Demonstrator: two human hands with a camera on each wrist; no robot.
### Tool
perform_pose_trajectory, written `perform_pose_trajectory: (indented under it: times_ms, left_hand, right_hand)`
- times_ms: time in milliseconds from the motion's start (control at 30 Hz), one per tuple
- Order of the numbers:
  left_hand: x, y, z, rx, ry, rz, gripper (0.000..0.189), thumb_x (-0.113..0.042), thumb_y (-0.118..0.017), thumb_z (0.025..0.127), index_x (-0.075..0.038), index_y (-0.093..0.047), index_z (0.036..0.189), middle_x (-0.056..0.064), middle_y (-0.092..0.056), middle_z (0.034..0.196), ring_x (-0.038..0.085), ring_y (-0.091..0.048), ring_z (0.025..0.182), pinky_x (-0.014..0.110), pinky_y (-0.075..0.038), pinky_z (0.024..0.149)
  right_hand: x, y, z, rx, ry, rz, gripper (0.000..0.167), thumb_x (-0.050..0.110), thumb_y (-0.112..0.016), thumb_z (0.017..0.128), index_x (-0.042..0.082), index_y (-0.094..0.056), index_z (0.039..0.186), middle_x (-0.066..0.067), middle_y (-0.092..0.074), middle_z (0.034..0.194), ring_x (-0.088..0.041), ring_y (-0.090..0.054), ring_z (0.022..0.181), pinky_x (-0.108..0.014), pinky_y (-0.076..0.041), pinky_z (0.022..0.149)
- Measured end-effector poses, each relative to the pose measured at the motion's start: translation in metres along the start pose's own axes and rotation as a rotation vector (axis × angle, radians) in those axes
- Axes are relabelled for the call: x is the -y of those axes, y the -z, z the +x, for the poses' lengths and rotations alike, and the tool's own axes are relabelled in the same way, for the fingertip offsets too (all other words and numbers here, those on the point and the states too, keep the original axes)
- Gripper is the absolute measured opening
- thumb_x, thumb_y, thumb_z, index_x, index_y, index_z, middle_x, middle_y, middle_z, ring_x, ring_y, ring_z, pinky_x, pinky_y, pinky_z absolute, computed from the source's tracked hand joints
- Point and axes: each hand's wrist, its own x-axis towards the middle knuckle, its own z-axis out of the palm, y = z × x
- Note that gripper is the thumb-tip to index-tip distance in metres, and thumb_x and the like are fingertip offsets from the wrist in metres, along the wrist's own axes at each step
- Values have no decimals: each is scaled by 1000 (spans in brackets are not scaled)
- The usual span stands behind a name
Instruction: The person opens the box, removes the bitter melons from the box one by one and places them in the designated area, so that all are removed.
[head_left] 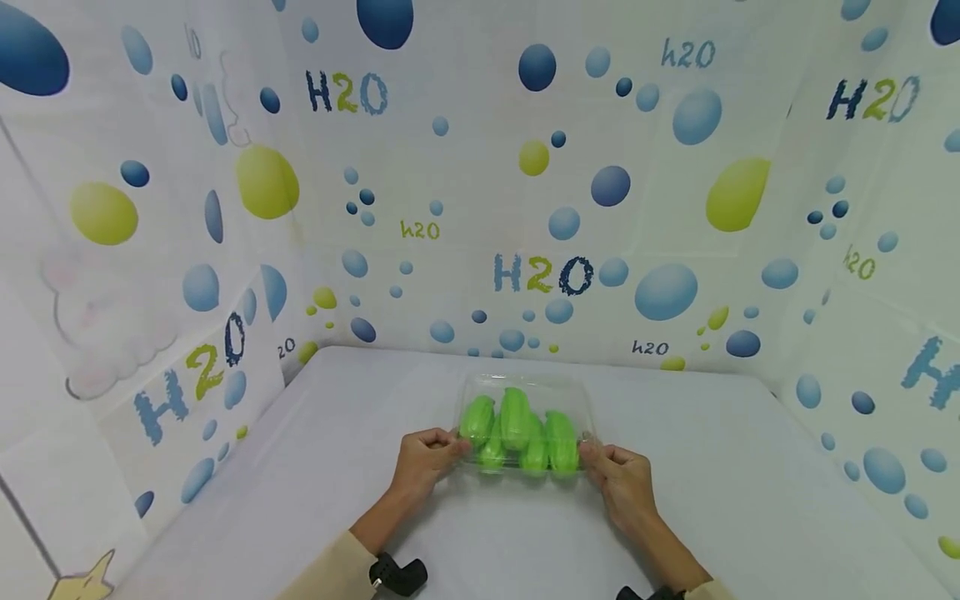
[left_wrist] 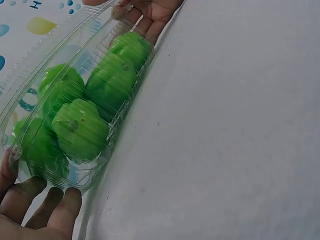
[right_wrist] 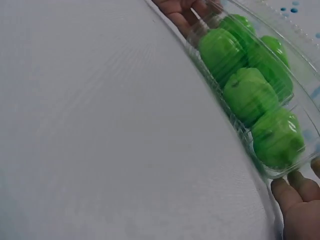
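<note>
A clear plastic clamshell box (head_left: 528,385) is held between both hands over the white table. Inside lie several bright green, ribbed, elongated pieces (head_left: 514,421) that look like vegetables or fruit; their rounded ends (left_wrist: 80,130) show through the plastic. My left hand (head_left: 426,463) grips the box's left end, thumb at the rim and fingers under the lower corner. At the opposite end my right hand (head_left: 624,483) grips it the same way, its fingertips (right_wrist: 287,192) against the lower corner. The lid lies over the green pieces.
A white cloth covers the table (head_left: 330,500). Behind it and at both sides hang white sheets (head_left: 465,175) printed with blue and yellow-green drops and H2O lettering. A dark band (head_left: 397,575) is on the left wrist.
</note>
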Motion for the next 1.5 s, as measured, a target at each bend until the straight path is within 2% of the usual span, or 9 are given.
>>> perform_pose_trajectory:
  times_ms: [133,267,400,533,700,900,1133,1300,1500]
  left_hand:
    - [-2,2,-2,13,-15,-14,22,-13,-83,85,4,-71,78,1,-66,65,9,-55,63,22,-45,54]
    - [-4,3,-1,20,-20,-10,23,-14,-83,85,3,-71,77,9,-75,85,20,-72,92,20,-53,65]
    - [-5,3,1,57,-46,11,26,-17,-82,86,2,-68,75,18,-75,109,34,-62,125,21,-56,80]
    - [-9,7,3,109,-72,91,25,-23,-81,88,-3,-70,77,17,-74,115,32,-65,121,22,-56,83]
    - [-16,12,6,150,-138,194,25,-29,-75,92,-6,-73,83,12,-74,116,24,-71,106,27,-59,80]
    - [-23,11,11,131,-159,185,43,-31,-58,102,6,-69,82,17,-73,99,33,-72,99,45,-61,83]
    - [-29,5,22,30,-86,163,49,-32,-50,105,8,-69,84,21,-73,90,35,-74,87,42,-62,77]
    - [-26,1,33,6,-37,171,39,-25,-51,103,8,-69,93,21,-74,94,34,-74,85,39,-63,74]
    - [-24,-7,45,15,61,180,35,-16,-57,96,1,-63,126,23,-68,121,37,-71,101,41,-62,76]
  right_hand:
    - [3,3,-4,54,28,-148,16,10,-78,88,-1,-68,84,1,-61,70,-8,-52,61,-21,-45,53]
    - [9,5,-9,110,90,-308,37,18,-73,94,-7,-65,119,-18,-71,115,-15,-70,100,-20,-57,78]
    - [14,3,-14,116,179,-452,56,20,-66,98,-5,-48,145,-23,-58,140,-30,-58,130,-27,-52,98]
    - [17,2,-13,89,263,-616,65,19,-62,98,1,-36,155,-20,-49,151,-37,-50,137,-49,-40,112]
    - [22,-2,-9,49,379,-692,62,13,-63,95,-1,-42,152,-17,-47,153,-38,-50,137,-57,-47,104]
    - [29,-7,-4,-1,520,-694,49,7,-60,95,-4,-54,142,-18,-59,142,-37,-58,129,-51,-51,101]
    - [36,-14,6,-72,604,-602,38,6,-53,100,-6,-60,135,-19,-66,132,-35,-63,122,-6,-45,91]
    - [45,-16,15,-157,639,-594,32,11,-49,102,-4,-70,120,-15,-74,115,-27,-71,97,-7,-47,80]
    - [54,-19,28,-223,631,-563,30,20,-56,102,0,-78,102,-8,-77,94,-3,-63,81,-13,-48,74]
